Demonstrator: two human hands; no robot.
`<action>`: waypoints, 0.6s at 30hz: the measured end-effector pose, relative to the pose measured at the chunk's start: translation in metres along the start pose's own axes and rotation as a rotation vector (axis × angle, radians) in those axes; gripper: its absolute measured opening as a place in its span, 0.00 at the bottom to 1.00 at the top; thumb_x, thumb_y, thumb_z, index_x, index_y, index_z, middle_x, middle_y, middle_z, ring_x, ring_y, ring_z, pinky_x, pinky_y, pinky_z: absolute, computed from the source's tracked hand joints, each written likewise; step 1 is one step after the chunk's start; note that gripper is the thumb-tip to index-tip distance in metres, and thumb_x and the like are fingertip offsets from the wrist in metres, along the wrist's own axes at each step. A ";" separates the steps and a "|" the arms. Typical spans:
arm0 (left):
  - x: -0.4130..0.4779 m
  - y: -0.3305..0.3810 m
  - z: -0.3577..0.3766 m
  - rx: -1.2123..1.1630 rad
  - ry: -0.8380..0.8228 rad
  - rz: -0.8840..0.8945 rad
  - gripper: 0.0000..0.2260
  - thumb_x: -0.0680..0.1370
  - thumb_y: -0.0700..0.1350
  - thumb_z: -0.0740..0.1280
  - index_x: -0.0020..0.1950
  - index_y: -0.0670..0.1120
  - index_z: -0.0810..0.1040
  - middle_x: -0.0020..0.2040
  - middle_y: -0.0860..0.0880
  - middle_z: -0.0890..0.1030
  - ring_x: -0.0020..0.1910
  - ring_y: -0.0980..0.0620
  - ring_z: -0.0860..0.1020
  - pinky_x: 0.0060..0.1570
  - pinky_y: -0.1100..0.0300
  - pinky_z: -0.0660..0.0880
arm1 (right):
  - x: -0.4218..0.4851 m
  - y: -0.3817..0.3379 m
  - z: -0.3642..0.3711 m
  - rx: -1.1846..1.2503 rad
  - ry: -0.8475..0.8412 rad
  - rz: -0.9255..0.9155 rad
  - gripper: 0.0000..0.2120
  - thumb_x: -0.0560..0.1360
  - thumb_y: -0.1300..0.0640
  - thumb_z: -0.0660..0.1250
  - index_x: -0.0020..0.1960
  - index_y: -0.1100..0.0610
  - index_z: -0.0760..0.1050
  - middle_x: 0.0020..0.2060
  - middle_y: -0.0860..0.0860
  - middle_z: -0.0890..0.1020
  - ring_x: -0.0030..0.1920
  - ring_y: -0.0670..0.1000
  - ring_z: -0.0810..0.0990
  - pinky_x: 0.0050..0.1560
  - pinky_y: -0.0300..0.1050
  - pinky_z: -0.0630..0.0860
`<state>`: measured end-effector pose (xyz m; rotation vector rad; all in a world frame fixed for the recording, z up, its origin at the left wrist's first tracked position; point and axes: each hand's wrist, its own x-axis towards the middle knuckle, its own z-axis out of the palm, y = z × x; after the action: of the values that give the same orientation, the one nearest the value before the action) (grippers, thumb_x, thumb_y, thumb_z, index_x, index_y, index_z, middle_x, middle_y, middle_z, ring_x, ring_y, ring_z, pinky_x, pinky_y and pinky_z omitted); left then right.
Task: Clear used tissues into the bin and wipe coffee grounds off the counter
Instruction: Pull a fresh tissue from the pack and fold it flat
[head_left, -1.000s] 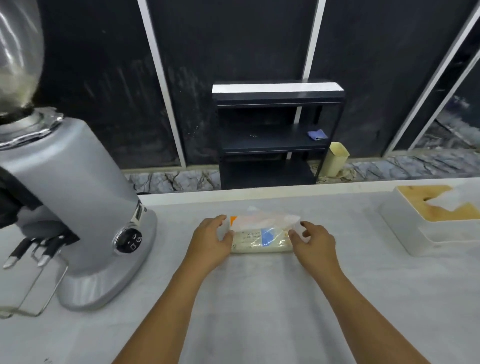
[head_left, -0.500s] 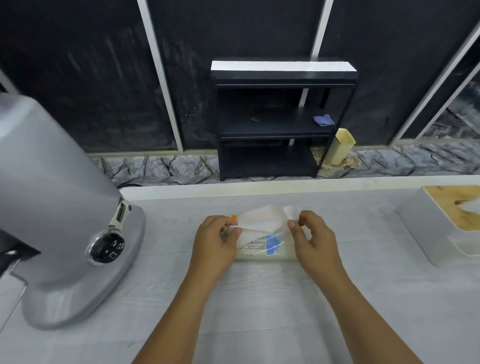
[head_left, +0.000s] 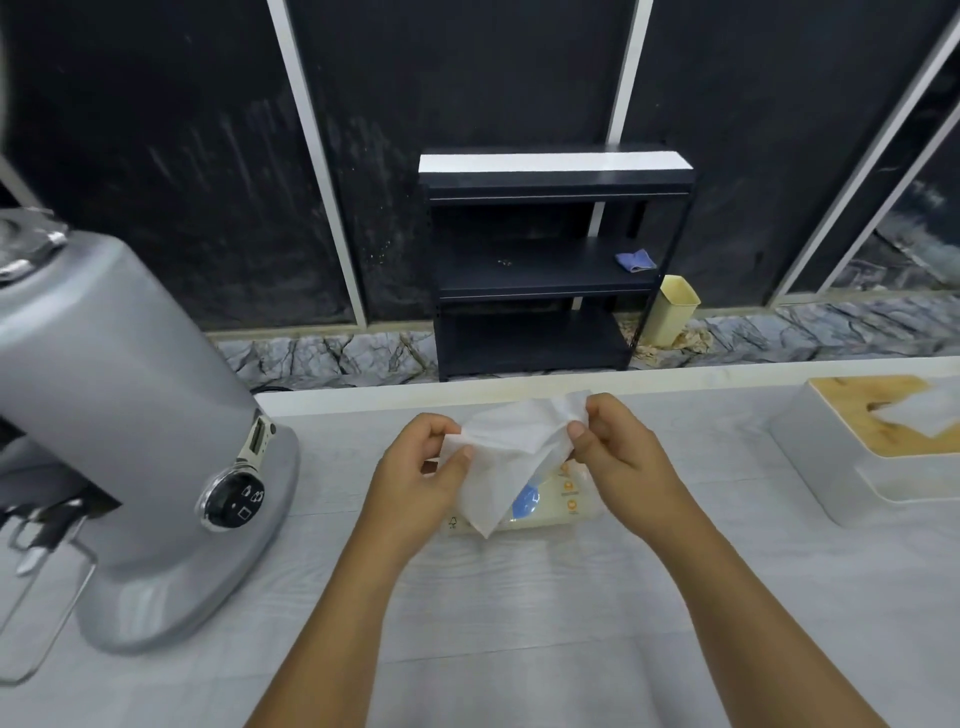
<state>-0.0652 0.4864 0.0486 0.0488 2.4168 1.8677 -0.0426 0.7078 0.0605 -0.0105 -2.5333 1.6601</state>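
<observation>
A white wipe (head_left: 506, 457) is stretched between both hands above a soft wipe pack (head_left: 550, 501) with blue and orange print, lying on the pale grey counter (head_left: 519, 613). My left hand (head_left: 421, 480) pinches the wipe's left edge. My right hand (head_left: 618, 452) pinches its upper right corner. The lower end of the wipe hangs over the pack and hides part of it. A pale yellow bin (head_left: 672, 312) stands on the floor beyond the counter, beside a black shelf unit (head_left: 540, 265). No coffee grounds are plain to see on the counter.
A grey coffee grinder (head_left: 130, 441) with a black dial stands at the left. A white tissue box (head_left: 883, 452) with a wooden lid and a tissue sticking out sits at the right. A blue cloth (head_left: 635, 260) lies on the shelf.
Both hands went from resting on the pack to pulling a wipe out of it and lifting it up. The view has tilted and shifted slightly.
</observation>
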 end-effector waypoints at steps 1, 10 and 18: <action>-0.001 0.005 -0.001 -0.030 -0.011 0.006 0.04 0.79 0.46 0.68 0.50 0.56 0.76 0.49 0.50 0.85 0.49 0.46 0.82 0.42 0.54 0.77 | 0.000 -0.003 0.000 0.038 0.009 0.027 0.05 0.82 0.54 0.61 0.52 0.50 0.75 0.45 0.47 0.85 0.47 0.48 0.83 0.49 0.50 0.81; -0.001 0.041 -0.007 -0.002 0.112 0.213 0.11 0.79 0.41 0.69 0.55 0.58 0.77 0.47 0.54 0.85 0.48 0.56 0.83 0.46 0.62 0.79 | 0.006 -0.043 -0.009 0.200 0.126 0.097 0.05 0.79 0.58 0.65 0.46 0.56 0.78 0.42 0.51 0.85 0.46 0.54 0.84 0.52 0.61 0.82; -0.021 0.071 -0.014 -0.194 0.147 0.286 0.16 0.80 0.41 0.68 0.60 0.62 0.82 0.52 0.56 0.86 0.47 0.57 0.84 0.47 0.64 0.80 | -0.012 -0.070 -0.021 0.352 0.099 0.055 0.28 0.74 0.57 0.73 0.69 0.46 0.66 0.56 0.51 0.85 0.53 0.52 0.85 0.53 0.58 0.82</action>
<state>-0.0473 0.4891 0.1218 0.2667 2.4141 2.2971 -0.0247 0.6975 0.1319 -0.1297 -2.1573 2.0475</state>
